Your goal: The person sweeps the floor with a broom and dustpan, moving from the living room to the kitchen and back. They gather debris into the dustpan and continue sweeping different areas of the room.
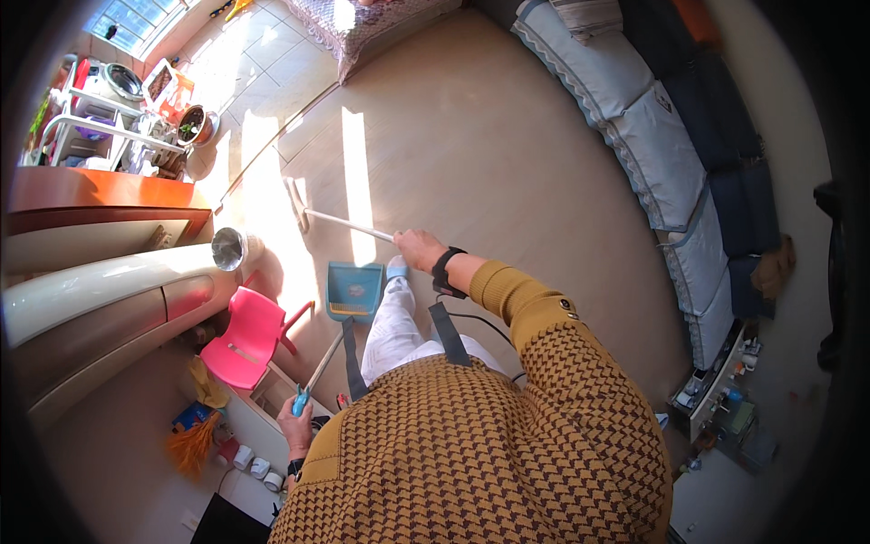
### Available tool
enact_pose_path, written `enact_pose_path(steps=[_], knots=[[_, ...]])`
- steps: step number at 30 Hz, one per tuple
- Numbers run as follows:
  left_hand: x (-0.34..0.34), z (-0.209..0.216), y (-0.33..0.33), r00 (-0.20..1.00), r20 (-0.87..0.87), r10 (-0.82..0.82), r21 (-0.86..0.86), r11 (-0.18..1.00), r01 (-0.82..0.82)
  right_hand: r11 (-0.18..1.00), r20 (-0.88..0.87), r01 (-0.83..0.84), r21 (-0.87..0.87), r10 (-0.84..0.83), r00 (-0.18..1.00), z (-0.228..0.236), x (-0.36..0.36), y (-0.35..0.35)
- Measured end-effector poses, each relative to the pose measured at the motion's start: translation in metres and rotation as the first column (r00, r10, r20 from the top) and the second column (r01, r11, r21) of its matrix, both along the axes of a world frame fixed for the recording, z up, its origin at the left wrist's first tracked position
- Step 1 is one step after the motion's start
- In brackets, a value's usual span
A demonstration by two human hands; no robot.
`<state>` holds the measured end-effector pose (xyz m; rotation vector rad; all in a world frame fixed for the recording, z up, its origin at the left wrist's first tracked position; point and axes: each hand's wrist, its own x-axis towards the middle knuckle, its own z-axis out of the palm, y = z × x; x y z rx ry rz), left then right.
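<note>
The right hand point(419, 248) reaches forward, arm extended, fist closed around the white broom handle point(349, 225), its head on the sunlit floor point(471, 136). The left hand point(296, 420), held low beside the body, grips the blue dustpan point(353, 290) by its long handle.

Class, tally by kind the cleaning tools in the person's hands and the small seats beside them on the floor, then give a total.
Brooms: 1, its white handle in the right hand
Dustpans: 1, blue, its long handle in the left hand
Chairs: 1, pink
Total: 3
</note>
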<state>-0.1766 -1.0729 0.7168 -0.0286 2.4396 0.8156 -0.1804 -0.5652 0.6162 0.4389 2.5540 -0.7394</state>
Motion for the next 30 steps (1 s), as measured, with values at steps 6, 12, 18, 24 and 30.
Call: enact_pose_path(steps=[6, 12, 18, 24, 30], knots=[[-0.023, 0.028, 0.025, 0.994, 0.105, 0.036, 0.016, 0.999, -0.038, 0.999, 0.114, -0.003, -0.035, 0.007, 0.993, -0.006, -0.114, -0.048], [-0.066, 0.026, 0.034, 0.996, 0.041, -0.076, -0.029, 0.997, 0.077, 0.983, 0.267, 0.184, 0.022, -0.183, 0.946, -0.024, -0.048, 0.019], [-0.113, 0.031, 0.053, 0.981, 0.053, -0.187, -0.018, 0.982, 0.188, 0.828, 0.251, 0.546, 0.129, -0.560, 0.789, -0.006, 0.185, 0.108], [-0.111, 0.034, 0.087, 0.955, 0.002, -0.297, 0.001, 0.955, 0.297, 0.445, 0.304, 0.841, 0.309, -0.884, 0.356, 0.044, 0.407, 0.091], [-0.116, 0.047, 0.122, 0.967, -0.034, -0.252, 0.029, 0.967, 0.253, -0.017, 0.206, 0.862, 0.507, -0.968, -0.141, 0.053, 0.559, 0.079]])
